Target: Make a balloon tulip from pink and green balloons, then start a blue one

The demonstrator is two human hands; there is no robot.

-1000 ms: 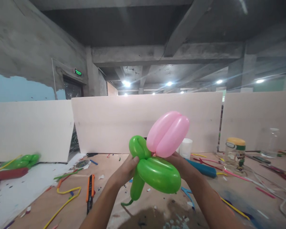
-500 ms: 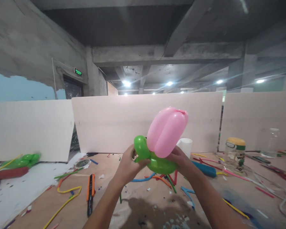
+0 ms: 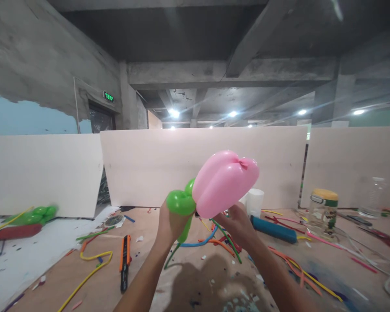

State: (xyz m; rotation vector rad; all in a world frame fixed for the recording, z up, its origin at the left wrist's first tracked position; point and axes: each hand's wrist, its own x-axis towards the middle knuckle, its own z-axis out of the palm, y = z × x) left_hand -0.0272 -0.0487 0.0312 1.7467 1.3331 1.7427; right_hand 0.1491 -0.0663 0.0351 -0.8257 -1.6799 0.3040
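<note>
A twisted balloon flower is held up before me. Its pink balloon (image 3: pixel 225 184) is bundled into long bulging lobes with a small knot at the far tip, tilted up to the right. Green balloon loops (image 3: pixel 181 202) join it at the lower left, and a thin green tail hangs below. My left hand (image 3: pixel 172 225) is closed around the green part, just under a loop. Against the underside of the pink balloon are the bent fingers of my right hand (image 3: pixel 237 223), their tips partly hidden by it.
An orange and black utility knife (image 3: pixel 125 263) lies left on the brown-covered table. A blue pump (image 3: pixel 274 229), a white cup (image 3: pixel 255 201) and a yellow-lidded jar (image 3: pixel 323 212) stand or lie right. Loose balloons are scattered about; white panels (image 3: pixel 201 169) rise behind.
The flower has turned, with its pink end tipping lower to the right and the green loops swinging to the left. My right hand has moved off the green part to beneath the pink balloon.
</note>
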